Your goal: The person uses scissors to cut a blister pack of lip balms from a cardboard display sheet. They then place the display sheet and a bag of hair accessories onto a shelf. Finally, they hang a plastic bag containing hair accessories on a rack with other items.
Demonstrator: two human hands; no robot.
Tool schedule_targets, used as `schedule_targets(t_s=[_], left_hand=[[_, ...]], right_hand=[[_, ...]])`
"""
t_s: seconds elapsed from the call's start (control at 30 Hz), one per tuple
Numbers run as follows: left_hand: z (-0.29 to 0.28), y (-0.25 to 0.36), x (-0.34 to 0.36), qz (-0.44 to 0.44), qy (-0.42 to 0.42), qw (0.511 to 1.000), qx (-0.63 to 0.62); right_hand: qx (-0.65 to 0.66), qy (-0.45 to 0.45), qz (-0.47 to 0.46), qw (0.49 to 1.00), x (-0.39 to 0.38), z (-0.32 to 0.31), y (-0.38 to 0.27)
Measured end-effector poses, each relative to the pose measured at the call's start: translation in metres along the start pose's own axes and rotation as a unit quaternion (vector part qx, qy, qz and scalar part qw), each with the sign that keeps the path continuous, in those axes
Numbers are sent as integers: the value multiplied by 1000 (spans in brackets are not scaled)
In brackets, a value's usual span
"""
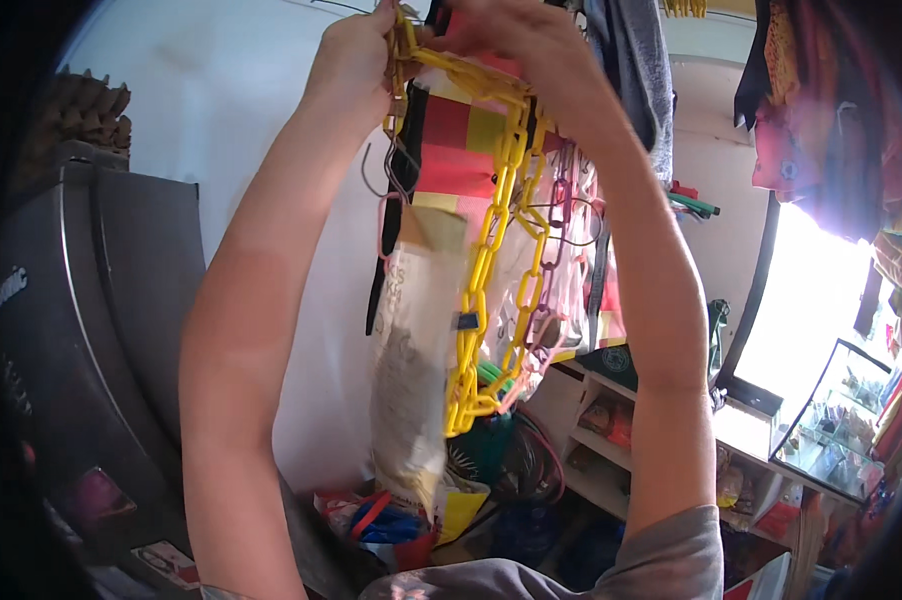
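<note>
Both my arms are raised to the top of the head view. My left hand (356, 62) is closed on the upper end of a yellow plastic chain (511, 150), whose links hang down in long loops. Beside it my right hand (526, 38) reaches over the top run of the chain, its fingers smeared by motion, so their grip cannot be made out. Below my left hand hang a metal wire hook (395, 172) and a pale, printed bag (409, 350). A purple chain (559, 205) dangles to the right of the yellow one.
A dark grey refrigerator (146, 270) stands at left, egg trays (81, 115) on top. Checkered cloth (456, 150) hangs behind the chains. Below are a red container (411, 548) and white shelves (601, 450). Clothes (821, 120) hang near a bright window (796, 300) and glass case (841, 440).
</note>
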State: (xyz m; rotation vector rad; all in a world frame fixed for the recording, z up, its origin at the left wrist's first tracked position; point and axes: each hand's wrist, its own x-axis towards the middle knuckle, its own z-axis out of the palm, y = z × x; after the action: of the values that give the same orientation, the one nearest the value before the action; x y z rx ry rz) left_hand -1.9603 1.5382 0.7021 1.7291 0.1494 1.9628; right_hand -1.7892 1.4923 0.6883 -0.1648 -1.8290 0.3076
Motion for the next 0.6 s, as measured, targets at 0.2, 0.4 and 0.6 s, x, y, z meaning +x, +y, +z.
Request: schedule_targets(t_s=[0.2, 0.4, 0.6], left_hand=[[1, 16, -23, 71, 15, 983, 167], [0, 25, -35, 66, -8, 975, 212], [25, 20, -36, -9, 15, 978, 208]], right_hand=[[-135, 269, -139, 944, 34, -131, 56], [-249, 119, -158, 948, 12, -128, 71], [-350, -11, -407, 844, 15, -92, 83]])
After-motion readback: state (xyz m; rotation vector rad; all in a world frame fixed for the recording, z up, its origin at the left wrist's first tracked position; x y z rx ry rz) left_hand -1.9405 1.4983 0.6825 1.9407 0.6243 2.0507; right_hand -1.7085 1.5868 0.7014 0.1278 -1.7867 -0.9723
